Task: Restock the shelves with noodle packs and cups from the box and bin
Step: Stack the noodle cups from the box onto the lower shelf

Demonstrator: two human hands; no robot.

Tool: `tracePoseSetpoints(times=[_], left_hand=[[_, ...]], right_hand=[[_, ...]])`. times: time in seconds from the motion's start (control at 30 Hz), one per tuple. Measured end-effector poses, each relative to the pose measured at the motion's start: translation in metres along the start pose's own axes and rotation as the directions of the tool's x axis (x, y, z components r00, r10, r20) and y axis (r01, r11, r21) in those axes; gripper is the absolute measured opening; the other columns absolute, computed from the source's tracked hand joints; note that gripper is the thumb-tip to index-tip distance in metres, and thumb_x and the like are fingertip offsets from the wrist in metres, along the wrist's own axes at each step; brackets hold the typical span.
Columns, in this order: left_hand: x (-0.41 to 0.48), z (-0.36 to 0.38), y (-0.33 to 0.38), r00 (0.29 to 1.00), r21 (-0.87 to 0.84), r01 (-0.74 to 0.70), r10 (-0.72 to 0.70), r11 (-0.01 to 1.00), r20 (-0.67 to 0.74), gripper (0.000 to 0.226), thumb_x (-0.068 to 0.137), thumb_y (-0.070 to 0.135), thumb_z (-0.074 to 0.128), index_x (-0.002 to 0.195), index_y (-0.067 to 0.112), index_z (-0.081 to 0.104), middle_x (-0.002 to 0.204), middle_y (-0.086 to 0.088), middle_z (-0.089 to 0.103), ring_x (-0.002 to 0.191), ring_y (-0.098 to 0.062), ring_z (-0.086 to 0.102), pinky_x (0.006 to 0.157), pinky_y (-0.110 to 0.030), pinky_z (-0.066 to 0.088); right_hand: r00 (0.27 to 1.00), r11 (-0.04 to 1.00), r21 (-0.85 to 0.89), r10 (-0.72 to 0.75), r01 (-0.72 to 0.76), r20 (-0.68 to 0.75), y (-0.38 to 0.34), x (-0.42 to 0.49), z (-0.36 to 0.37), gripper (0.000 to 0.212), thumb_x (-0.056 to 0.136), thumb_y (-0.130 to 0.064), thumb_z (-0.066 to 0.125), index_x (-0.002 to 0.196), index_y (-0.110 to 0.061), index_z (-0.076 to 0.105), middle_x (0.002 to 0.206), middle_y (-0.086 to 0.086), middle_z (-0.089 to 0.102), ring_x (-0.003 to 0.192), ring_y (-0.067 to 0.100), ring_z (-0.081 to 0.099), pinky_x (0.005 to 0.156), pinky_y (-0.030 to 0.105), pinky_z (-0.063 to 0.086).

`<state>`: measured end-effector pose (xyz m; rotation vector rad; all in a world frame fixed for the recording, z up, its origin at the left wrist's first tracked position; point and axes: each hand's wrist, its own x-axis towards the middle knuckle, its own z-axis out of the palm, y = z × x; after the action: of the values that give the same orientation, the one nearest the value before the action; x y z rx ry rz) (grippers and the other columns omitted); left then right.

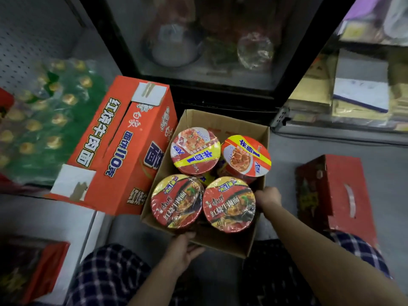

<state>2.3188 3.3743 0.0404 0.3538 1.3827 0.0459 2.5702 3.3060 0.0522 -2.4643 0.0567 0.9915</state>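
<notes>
Both hands are gripping the cardboard box (223, 122) sitting on the floor: left hand (184, 250) curling round its near edge, right hand (268, 198) clutching its right wall. Four noodle cups (228, 205) are standing inside, beside an orange carton (114, 142).

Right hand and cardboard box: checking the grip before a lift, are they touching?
Touching. The head view shows the right hand gripping the cardboard box over its right rim.

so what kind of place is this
Probably a small grocery shop: shelving with packaged goods, a glass-door display cooler, and an open cardboard box of instant noodle cups on the floor.
</notes>
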Motion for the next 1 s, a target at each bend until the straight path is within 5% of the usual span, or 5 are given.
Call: tracePoseSetpoints(times=[0.37,0.57,0.7,0.9,1.0], left_hand=[[-0.22,0.017,0.009,0.996,0.088,0.052,-0.058,0.995,0.061,0.031,0.096,-0.001,0.053,0.126,-0.005,0.056,0.116,-0.026,0.068,0.102,-0.033,0.068,0.061,-0.034,0.06],[-0.344,0.014,0.041,0.996,0.114,-0.034,0.025,0.993,0.081,0.023,0.094,0.001,0.056,0.117,-0.004,0.059,0.096,-0.02,0.073,0.087,-0.029,0.072,0.059,-0.032,0.059],[-0.404,-0.005,0.07,0.99,0.074,-0.135,0.131,0.988,0.057,0.013,0.092,0.001,0.06,0.105,-0.002,0.059,0.093,-0.023,0.073,0.085,-0.033,0.073,0.059,-0.034,0.06],[-0.451,-0.042,0.127,0.969,0.043,-0.246,0.246,0.968,0.008,0.015,0.092,0.002,0.058,0.106,-0.002,0.059,0.094,-0.024,0.072,0.085,-0.034,0.072,0.057,-0.032,0.06],[-0.453,-0.061,0.154,0.958,0.027,-0.283,0.284,0.959,-0.04,0.008,0.092,0.001,0.057,0.1,0.0,0.058,0.083,-0.02,0.073,0.079,-0.032,0.072,0.056,-0.031,0.061]], right_hand=[[0.983,0.979,0.164,0.138,-0.118,-0.12,-0.003,-0.175,-0.151,0.023,0.078,-0.014,0.067,0.072,0.008,0.063,0.07,0.02,0.063,0.058,0.029,0.057,0.053,0.036,0.046],[0.982,0.978,0.195,0.11,-0.078,-0.157,-0.048,-0.284,-0.22,0.02,0.081,-0.003,0.059,0.061,-0.003,0.055,0.069,0.016,0.059,0.064,0.031,0.059,0.052,0.037,0.049],[0.989,0.978,0.203,0.075,-0.048,-0.125,-0.089,-0.338,-0.238,0.019,0.079,-0.003,0.06,0.061,-0.005,0.054,0.068,0.014,0.06,0.065,0.032,0.062,0.066,0.047,0.057],[0.996,0.963,0.254,-0.088,0.086,-0.003,-0.162,-0.38,-0.226,0.023,0.085,-0.013,0.061,0.064,-0.004,0.057,0.067,0.013,0.061,0.055,0.023,0.057,0.04,0.019,0.043],[0.981,0.927,0.368,-0.132,0.071,0.143,-0.193,-0.382,-0.206,0.021,0.087,-0.021,0.066,0.075,-0.005,0.062,0.073,0.011,0.068,0.064,0.024,0.065,0.047,0.026,0.052]])
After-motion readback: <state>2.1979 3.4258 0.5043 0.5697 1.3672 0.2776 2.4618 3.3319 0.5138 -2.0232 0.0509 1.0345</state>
